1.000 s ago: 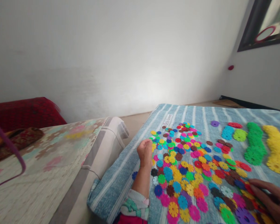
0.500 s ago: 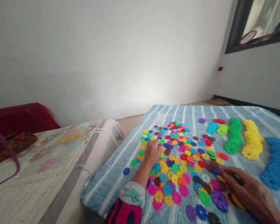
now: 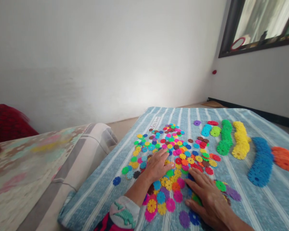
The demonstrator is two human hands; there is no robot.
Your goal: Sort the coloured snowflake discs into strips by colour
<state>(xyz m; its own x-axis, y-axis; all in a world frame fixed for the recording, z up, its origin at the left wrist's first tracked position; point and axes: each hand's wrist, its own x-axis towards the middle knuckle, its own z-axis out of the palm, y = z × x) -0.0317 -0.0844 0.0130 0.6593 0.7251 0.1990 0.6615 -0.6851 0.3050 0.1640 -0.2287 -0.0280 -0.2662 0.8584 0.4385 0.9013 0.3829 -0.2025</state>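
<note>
Many flower-shaped plastic discs [image 3: 168, 184] in mixed colours lie in a loose spread on a blue striped cloth [image 3: 96, 189]. My left hand [image 3: 158, 165] rests over the middle of this spread, fingers stretched forward and thumb apart. Discs show around it; those beneath are hidden. To its right, my right hand [image 3: 208, 192] lies palm down with fingers apart, covering blue and green discs. A purple disc [image 3: 184, 218] and a dark blue disc [image 3: 194, 217] lie near its thumb.
At the right are overlapping rows: green discs [image 3: 224, 138], yellow discs [image 3: 241, 141], blue discs [image 3: 261, 162] and orange discs [image 3: 284, 158]. Small cyan [image 3: 206, 130], lime [image 3: 215, 131] and red groups [image 3: 212, 123] lie farther back. A flowered bedcover [image 3: 38, 160] is at left.
My right hand has moved left and flattened over the discs, its fingers now spread instead of bunched. My left hand has come slightly nearer me. The view has turned right, bringing in the orange row.
</note>
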